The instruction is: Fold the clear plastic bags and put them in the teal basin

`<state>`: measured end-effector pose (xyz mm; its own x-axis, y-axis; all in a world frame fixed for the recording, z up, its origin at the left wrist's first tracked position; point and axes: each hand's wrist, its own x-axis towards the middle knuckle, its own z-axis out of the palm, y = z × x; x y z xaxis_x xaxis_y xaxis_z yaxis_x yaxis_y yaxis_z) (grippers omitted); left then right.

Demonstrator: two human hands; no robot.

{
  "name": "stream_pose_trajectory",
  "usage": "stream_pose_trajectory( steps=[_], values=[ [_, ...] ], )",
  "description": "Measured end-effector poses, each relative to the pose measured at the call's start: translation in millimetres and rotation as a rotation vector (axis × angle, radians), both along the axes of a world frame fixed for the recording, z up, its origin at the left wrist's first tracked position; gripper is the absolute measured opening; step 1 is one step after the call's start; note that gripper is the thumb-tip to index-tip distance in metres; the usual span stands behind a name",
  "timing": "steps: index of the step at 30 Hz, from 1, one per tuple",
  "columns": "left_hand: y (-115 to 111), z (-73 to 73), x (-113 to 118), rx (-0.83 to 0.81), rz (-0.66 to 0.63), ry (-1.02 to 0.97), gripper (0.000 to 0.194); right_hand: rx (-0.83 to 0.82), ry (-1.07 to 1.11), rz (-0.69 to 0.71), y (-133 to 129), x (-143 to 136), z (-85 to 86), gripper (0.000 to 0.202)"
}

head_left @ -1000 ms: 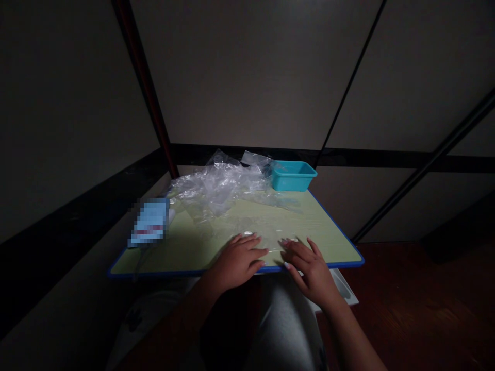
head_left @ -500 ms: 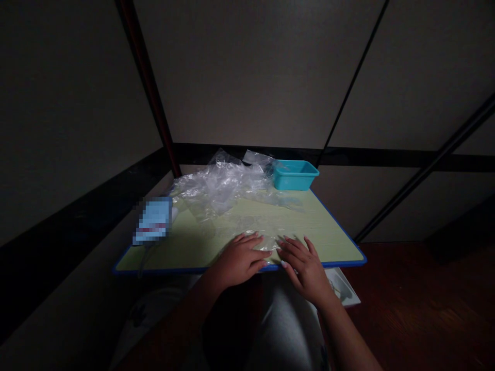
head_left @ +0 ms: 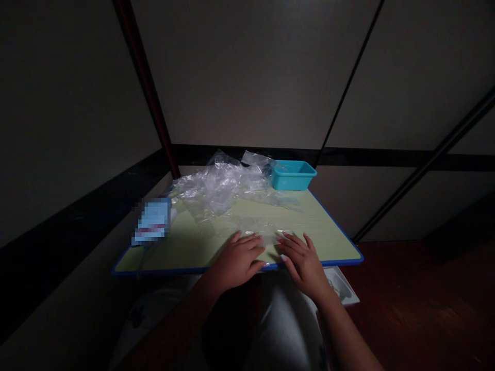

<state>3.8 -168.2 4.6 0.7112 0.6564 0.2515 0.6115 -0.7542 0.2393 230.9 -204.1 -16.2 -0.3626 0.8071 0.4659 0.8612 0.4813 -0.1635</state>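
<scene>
Resting L grip [head_left: 238, 260] & R grip [head_left: 303, 260] palm-down w/ fingers loosely spread, pinching nothing visible, on clear plastic film [head_left: 269, 240] at lower ctr of frame, flat on counter [head_left: 323, 232], btwn & just up-frame of both, ~equally near each, w/ long axis unclear.

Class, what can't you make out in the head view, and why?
All in the head view:
Pale-blue object: pixelation masks its details.
Teal bin: its front wall hides the inside bottom.
Clear plastic film: the left hand and right hand cover part.
Crumpled clear plastic: see-through overlaps obscure the number of pieces.
</scene>
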Motion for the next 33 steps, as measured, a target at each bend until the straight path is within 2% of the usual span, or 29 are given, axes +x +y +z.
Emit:
stream_pose_trajectory(
  steps=[4, 9, 12, 14, 19, 25, 29, 33],
  values=[
    [1.7, 3.6, -5.0, -0.005, 0.019, -0.026, 0.036, -0.019, 0.113, 0.017, 3.6, 6.6, 5.2, 0.027],
    [12.4, 3.1, -15.3, -0.040, -0.031, -0.072, 0.028, -0.116, 0.275, 0.131, 7.6, 19.7, 5.8, 0.023],
    [20.5, 1.1, -17.4, -0.054, -0.084, -0.173, 0.028, -0.162, 0.431, 0.068, 9.4, 29.7, 5.0, 0.018],
    [26.2, 1.5, -16.4, -0.103, -0.095, -0.238, 0.028, -0.197, 0.528, -0.013, 12.3, 36.8, 5.9, 0.024],
    [47.0, 15.2, -11.0, -0.295, -0.136, -0.281, 0.027, -0.282, 0.643, -0.077, 31.1, 49.9, 11.9, 0.043],
    [89.7, 36.3, -5.1, -0.617, -0.264, -0.146, 0.024, -0.372, 0.677, -0.098, 58.6, 46.2, 14.2, 0.032],
    [115.1, 31.9, -3.5, -0.874, -0.191, -0.232, 0.042, -0.372, 0.710, -0.080, 68.0, 38.3, 10.7, 0.029],
    [123.1, 21.2, -7.4, -0.997, -0.146, -0.355, 0.059, -0.374, 0.745, -0.081, 70.8, 35.3, 5.3, 0.027]
  ],
)
